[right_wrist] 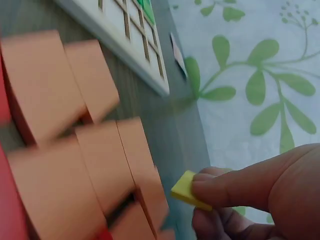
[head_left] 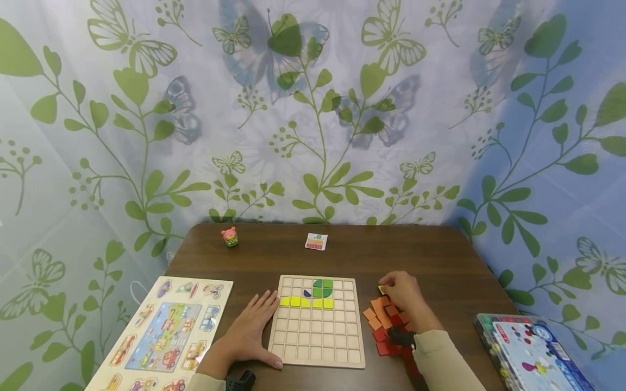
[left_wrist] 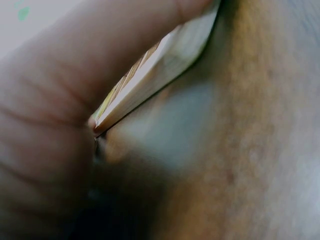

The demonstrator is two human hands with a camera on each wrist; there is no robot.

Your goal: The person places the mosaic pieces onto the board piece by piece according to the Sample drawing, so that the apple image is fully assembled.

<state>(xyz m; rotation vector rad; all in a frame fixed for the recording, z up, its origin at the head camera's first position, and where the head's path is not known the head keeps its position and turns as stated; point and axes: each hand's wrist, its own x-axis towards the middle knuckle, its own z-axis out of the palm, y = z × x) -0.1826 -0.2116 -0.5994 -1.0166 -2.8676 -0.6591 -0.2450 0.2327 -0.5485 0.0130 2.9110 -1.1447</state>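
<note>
A square wooden grid board (head_left: 318, 339) lies mid-table. Its upper cells hold green pieces (head_left: 317, 292), a small dark blue piece (head_left: 307, 293) and a row of yellow pieces (head_left: 295, 302). My left hand (head_left: 251, 331) is spread along the board's left side, fingertips near the upper edge and thumb by the lower corner. Right of the board, my right hand (head_left: 405, 293) pinches a small yellow tile (right_wrist: 184, 189) between thumb and fingers, just beyond a pile of orange tiles (head_left: 381, 312) and red tiles (head_left: 382, 348). Part of that pile is hidden under my right forearm.
A small picture card (head_left: 316, 241) and a pink-topped toy figure (head_left: 230, 237) are toward the table's back. At left lies a vehicle picture puzzle (head_left: 163, 331). A clear plastic box (head_left: 533, 347) with a printed lid sits at right. A patterned curtain (head_left: 313, 136) hangs behind.
</note>
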